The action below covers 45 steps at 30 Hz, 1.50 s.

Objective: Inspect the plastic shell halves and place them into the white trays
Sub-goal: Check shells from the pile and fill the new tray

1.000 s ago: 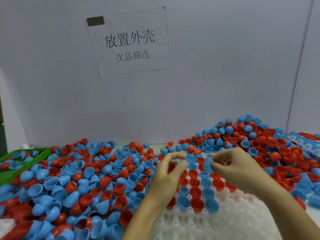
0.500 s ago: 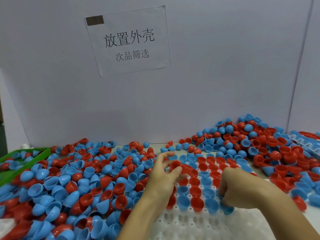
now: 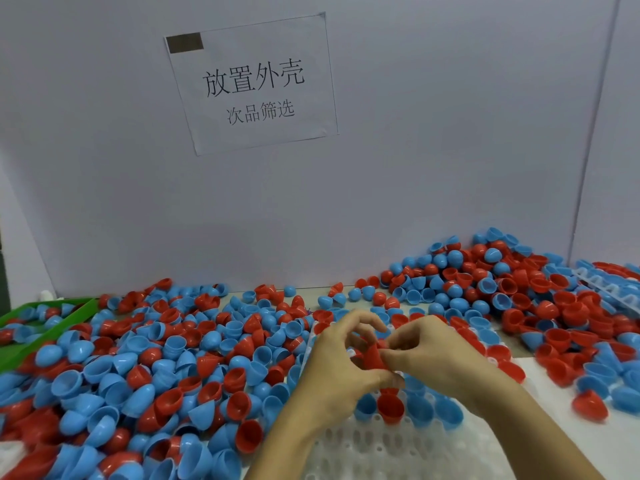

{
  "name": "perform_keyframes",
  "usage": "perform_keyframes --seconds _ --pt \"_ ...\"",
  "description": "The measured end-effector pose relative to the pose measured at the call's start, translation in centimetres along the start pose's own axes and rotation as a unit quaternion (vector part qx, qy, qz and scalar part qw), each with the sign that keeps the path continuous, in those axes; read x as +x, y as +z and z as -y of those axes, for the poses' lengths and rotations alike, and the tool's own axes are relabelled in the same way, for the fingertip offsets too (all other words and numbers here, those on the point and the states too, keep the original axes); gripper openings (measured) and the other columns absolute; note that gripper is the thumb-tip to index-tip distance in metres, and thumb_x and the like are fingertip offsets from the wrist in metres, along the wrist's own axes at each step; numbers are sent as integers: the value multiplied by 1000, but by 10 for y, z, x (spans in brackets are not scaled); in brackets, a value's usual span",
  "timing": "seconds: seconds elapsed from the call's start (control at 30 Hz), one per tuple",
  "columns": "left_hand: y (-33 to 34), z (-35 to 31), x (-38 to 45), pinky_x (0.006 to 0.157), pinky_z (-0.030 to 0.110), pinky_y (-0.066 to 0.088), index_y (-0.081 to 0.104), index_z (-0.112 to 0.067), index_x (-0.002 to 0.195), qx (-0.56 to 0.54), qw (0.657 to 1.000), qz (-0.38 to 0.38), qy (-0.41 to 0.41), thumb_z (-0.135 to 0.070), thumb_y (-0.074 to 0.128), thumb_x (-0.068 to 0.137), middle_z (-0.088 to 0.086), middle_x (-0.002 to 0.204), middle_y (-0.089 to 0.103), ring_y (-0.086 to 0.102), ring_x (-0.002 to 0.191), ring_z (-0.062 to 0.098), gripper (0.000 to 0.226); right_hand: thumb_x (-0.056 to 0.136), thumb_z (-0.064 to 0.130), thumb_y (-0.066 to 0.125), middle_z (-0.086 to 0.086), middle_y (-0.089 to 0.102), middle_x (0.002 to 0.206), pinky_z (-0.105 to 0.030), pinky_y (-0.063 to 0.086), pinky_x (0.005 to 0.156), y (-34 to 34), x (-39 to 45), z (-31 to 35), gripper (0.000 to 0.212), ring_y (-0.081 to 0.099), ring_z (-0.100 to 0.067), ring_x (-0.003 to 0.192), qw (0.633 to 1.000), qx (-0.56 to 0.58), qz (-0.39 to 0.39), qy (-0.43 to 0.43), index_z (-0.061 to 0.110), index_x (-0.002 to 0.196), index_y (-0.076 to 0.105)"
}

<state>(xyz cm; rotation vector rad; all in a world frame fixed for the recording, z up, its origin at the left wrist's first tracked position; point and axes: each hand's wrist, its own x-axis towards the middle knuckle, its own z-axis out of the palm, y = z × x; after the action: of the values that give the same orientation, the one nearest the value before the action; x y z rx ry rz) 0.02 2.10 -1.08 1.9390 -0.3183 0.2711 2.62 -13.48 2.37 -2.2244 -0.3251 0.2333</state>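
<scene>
Red shell half [image 3: 372, 356], pinched by both hands

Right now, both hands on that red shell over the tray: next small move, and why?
Probably lower the red shell half into an open pocket of the white tray. The left hand and right hand both pinch it just above the filled rows, and empty pockets lie directly in front of those rows.

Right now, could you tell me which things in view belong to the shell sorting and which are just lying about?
In use: left hand, right hand, red shell half held between them, white tray, loose shell halves.

Lying about: green bin, paper sign.
</scene>
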Motion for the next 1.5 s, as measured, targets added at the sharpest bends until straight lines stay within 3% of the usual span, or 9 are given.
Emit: perform_keyframes --seconds 0.23,0.37,0.47,0.7,0.8,0.93,1.07,1.2,1.5 --pt "-1 -2 2 79 16 55 63 -36 106 -84 994 -69 -13 -44 85 67 -13 110 66 66 101 1 45 87 26 74 12 68 65 -11 48 48 -50 -19 -8 15 64 0 59 986 -120 -115 -3 31 73 70" --pt "-4 5 4 82 23 59 65 -31 102 -74 988 -128 -46 -32 79 84 -8 104 68 68 95 6 23 89 14 70 7 69 86 -22 59 69 -53 -22 -24 14 67 -8 78 942 -313 -7 118 26 83 67" --pt "-4 10 6 85 37 61 67 -26 100 -63 986 -142 -69 -19 73 91 -7 99 69 69 96 12 13 91 10 61 4 58 85 -19 46 63 -35 -12 -30 18 57 -10 80 921 -355 37 159 22 81 52" --pt "-12 1 8 90 29 58 69 -26 103 1 988 -135 -74 -15 64 97 -10 103 69 66 100 8 13 89 14 67 2 65 95 -20 54 72 -47 -13 -32 9 62 -11 88 927 -332 64 164 20 93 63" --pt "-30 -18 12 73 11 53 68 -31 102 32 980 -189 -59 -14 61 98 -14 102 68 64 96 1 18 89 21 70 -3 74 102 -29 58 84 -55 -12 -37 10 68 -14 90 942 -296 57 147 18 98 72" --pt "-70 -28 35 59 16 45 67 -30 102 75 951 -290 -76 -15 61 94 -11 105 66 61 79 4 18 93 27 65 -11 75 86 -30 59 68 -55 -5 -42 24 68 -20 67 965 -246 -43 85 7 88 76" --pt "-96 1 61 89 38 52 58 -28 117 334 903 -148 -228 -44 66 91 11 135 50 58 107 23 31 95 23 62 -2 75 78 -31 61 66 -45 1 -43 24 69 -16 70 972 -215 -90 37 10 83 78" --pt "-109 63 67 120 60 20 23 -32 157 460 798 41 -387 -76 51 87 21 166 9 15 150 45 87 95 22 61 12 71 78 -17 54 57 -39 3 -44 20 64 -5 64 977 -193 -90 13 20 86 78" --pt "-105 104 81 117 59 26 38 -38 148 492 802 -12 -338 -64 56 86 12 161 31 15 150 39 70 96 23 61 10 73 99 -18 58 65 -36 10 -47 19 67 -4 75 983 -152 -95 -23 26 107 75"
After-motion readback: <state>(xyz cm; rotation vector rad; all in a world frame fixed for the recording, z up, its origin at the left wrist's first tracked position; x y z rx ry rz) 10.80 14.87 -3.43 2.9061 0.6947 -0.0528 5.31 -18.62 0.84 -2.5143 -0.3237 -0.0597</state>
